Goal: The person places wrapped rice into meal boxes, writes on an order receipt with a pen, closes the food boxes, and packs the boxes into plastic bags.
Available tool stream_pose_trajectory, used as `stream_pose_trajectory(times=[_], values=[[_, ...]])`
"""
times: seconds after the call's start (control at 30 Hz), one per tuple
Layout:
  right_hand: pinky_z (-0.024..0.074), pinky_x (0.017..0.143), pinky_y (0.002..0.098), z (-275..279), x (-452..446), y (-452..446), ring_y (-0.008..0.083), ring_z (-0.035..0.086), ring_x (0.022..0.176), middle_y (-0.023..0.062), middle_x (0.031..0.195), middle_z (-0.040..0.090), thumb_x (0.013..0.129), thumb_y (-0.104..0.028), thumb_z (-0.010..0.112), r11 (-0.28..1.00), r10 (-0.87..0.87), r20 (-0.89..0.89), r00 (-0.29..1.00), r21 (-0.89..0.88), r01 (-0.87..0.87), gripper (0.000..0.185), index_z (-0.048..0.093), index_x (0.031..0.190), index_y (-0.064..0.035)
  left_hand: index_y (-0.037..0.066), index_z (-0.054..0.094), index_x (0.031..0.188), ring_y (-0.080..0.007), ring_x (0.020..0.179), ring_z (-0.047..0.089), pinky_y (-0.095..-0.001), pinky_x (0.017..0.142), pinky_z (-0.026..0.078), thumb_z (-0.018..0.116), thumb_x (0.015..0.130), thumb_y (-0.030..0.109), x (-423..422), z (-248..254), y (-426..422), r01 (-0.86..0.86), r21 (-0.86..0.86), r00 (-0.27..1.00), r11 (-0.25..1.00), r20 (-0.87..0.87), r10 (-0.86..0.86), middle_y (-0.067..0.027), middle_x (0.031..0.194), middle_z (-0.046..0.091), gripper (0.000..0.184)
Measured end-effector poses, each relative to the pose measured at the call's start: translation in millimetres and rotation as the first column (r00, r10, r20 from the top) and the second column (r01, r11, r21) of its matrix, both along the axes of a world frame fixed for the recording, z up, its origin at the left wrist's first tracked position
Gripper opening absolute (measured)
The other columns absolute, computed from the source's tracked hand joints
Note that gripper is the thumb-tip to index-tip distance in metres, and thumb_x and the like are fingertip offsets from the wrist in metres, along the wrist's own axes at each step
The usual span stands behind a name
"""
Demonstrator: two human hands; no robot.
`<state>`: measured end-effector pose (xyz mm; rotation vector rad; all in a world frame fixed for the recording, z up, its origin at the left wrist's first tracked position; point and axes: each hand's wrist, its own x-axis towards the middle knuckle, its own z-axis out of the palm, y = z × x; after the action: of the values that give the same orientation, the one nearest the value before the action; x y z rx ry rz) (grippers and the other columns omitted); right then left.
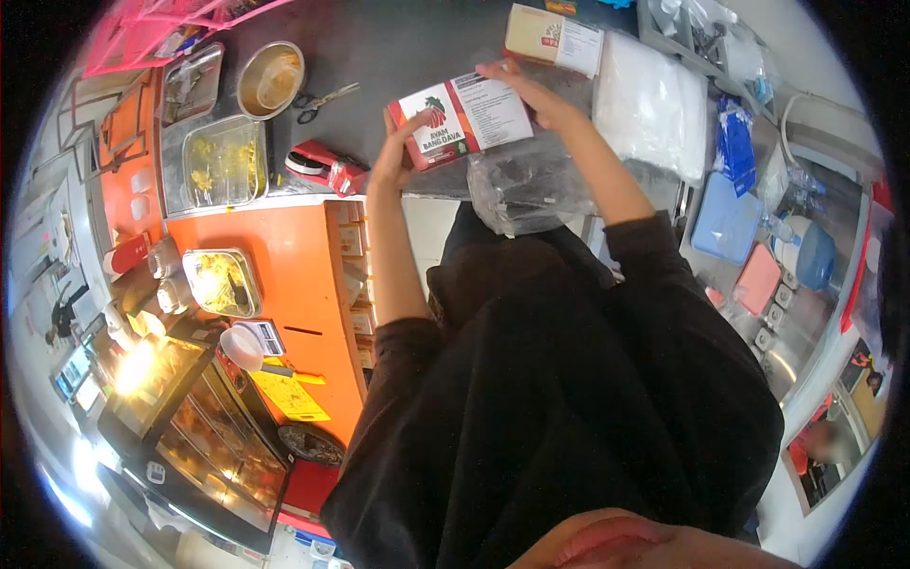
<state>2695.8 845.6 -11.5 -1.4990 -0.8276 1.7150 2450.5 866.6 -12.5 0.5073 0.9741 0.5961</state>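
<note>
A red and white carton box (460, 119), printed "AYAM BANG DAVA" on one panel and with a block of small text on another, is held above the dark counter. My left hand (391, 156) grips its left end, with the thumb on the printed panel. At the far right corner, my right hand (533, 93) has its fingers closed over the upper edge. A crumpled clear plastic bag (521, 190) lies at the counter's front edge, just below the box. Beyond my right hand sits a second, cream-coloured box (554, 40). The undersides of both boxes are hidden.
A stack of white plastic (651, 104) lies to the right. Scissors (325, 102), a red device (325, 169), a steel bowl (271, 81) and a clear tray (225, 163) stand left. An orange counter (294, 247) holds another food tray (223, 283), beside a lit glass display case (213, 455).
</note>
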Motion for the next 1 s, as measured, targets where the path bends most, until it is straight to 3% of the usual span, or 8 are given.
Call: stream_pose_trajectory(times=[0.2, 0.33, 0.6, 0.67, 0.77, 0.87, 0.93, 1.0], values=[[0.0441, 0.088, 0.0285, 93.0, 27.4, -86.7, 0.0135, 0.054, 0.102, 0.0036, 0.108, 0.054, 0.080, -0.056, 0.066, 0.972, -0.131, -0.144, 0.981, -0.215, 0.098, 0.063, 0.047, 0.119, -0.0118, 0.006, 0.030, 0.129, -0.0208, 0.100, 0.060, -0.0324, 0.085, 0.051, 0.073, 0.082, 0.026, 19.1, 106.8, -77.1, 0.170, 0.211, 0.964, 0.963, -0.237, -0.118, -0.0136, 0.112, 0.058, 0.066], [0.0448, 0.089, 0.0269, 23.5, 71.4, -147.9, 0.0110, 0.054, 0.105, 0.0048, 0.117, 0.055, 0.081, -0.054, 0.067, 0.870, -0.255, -0.154, 0.954, -0.467, 0.157, 0.071, 0.045, 0.130, -0.0072, 0.002, 0.026, 0.134, -0.0225, 0.107, 0.057, -0.0358, 0.094, 0.045, 0.075, 0.080, 0.032, 56.3, 76.1, -127.1, 0.168, 0.016, 0.960, 0.986, -0.230, -0.160, -0.0160, 0.115, 0.057, 0.079], [0.0428, 0.094, 0.0312, -49.3, 86.6, -169.4, 0.0197, 0.049, 0.118, 0.0129, 0.129, 0.048, 0.079, -0.062, 0.064, 0.923, -0.222, 0.097, 0.970, -0.301, 0.241, 0.091, 0.032, 0.140, -0.0033, 0.005, 0.022, 0.141, -0.0293, 0.116, 0.052, -0.0387, 0.097, 0.041, 0.072, 0.079, 0.045, 78.9, -23.5, -138.2, 0.228, 0.011, 0.965, 0.974, -0.138, -0.224, -0.0168, 0.127, 0.052, 0.090], [0.0420, 0.095, 0.0317, -42.8, 86.0, -170.3, 0.0209, 0.047, 0.120, 0.0125, 0.130, 0.047, 0.080, -0.063, 0.062, 0.927, -0.191, 0.194, 0.962, -0.286, 0.242, 0.089, 0.032, 0.140, -0.0046, 0.008, 0.022, 0.143, -0.0282, 0.115, 0.054, -0.0391, 0.094, 0.044, 0.063, 0.083, 0.052, 71.0, -52.1, -138.4, 0.352, 0.043, 0.888, 0.935, -0.331, -0.320, -0.0136, 0.130, 0.052, 0.085], [0.0415, 0.096, 0.0351, -15.3, 93.5, -165.8, 0.0243, 0.045, 0.123, 0.0131, 0.130, 0.048, 0.081, -0.060, 0.062, 0.970, -0.016, 0.177, 0.984, -0.237, 0.058, 0.082, 0.037, 0.138, -0.0071, 0.004, 0.051, 0.123, -0.0371, 0.116, 0.051, -0.0421, 0.091, 0.045, 0.053, 0.088, 0.049, 50.8, -55.4, -139.7, 0.338, 0.119, 0.830, 0.934, -0.506, -0.236, -0.0198, 0.135, 0.047, 0.057], [0.0429, 0.096, 0.0389, -16.5, 107.7, -167.4, 0.0356, 0.046, 0.123, 0.0250, 0.132, 0.047, 0.084, -0.052, 0.060, 0.967, 0.046, 0.420, 0.907, -0.245, 0.065, 0.061, 0.051, 0.124, -0.0060, 0.001, 0.065, 0.105, -0.0387, 0.110, 0.052, -0.0424, 0.087, 0.045, 0.054, 0.089, 0.031, 46.8, -66.6, -151.8, 0.682, 0.211, 0.489, 0.700, -0.844, -0.222, -0.0265, 0.122, 0.051, 0.036], [0.0476, 0.085, 0.0405, -7.4, 114.8, -165.2, 0.0382, 0.057, 0.103, 0.0228, 0.111, 0.058, 0.088, -0.040, 0.057, 0.924, 0.105, 0.926, 0.363, 0.044, -0.380, 0.043, 0.055, 0.113, -0.0053, 0.001, 0.065, 0.100, -0.0406, 0.089, 0.058, -0.0421, 0.080, 0.048, 0.049, 0.087, 0.016, 50.9, -90.1, -167.6, 0.720, 0.620, 0.557, 0.312, -0.784, 0.274, -0.0274, 0.105, 0.057, 0.025], [0.0485, 0.079, 0.0367, -53.9, 131.3, -171.1, 0.0281, 0.058, 0.092, 0.0179, 0.098, 0.059, 0.091, -0.031, 0.052, 0.834, 0.205, 0.938, 0.279, -0.018, -0.552, 0.031, 0.054, 0.106, -0.0040, 0.001, 0.064, 0.102, -0.0401, 0.090, 0.058, -0.0432, 0.079, 0.048, 0.050, 0.086, 0.015, 56.8, -94.8, -170.0, 0.722, 0.554, 0.515, 0.415, -0.830, 0.213, -0.0261, 0.104, 0.056, 0.025]])
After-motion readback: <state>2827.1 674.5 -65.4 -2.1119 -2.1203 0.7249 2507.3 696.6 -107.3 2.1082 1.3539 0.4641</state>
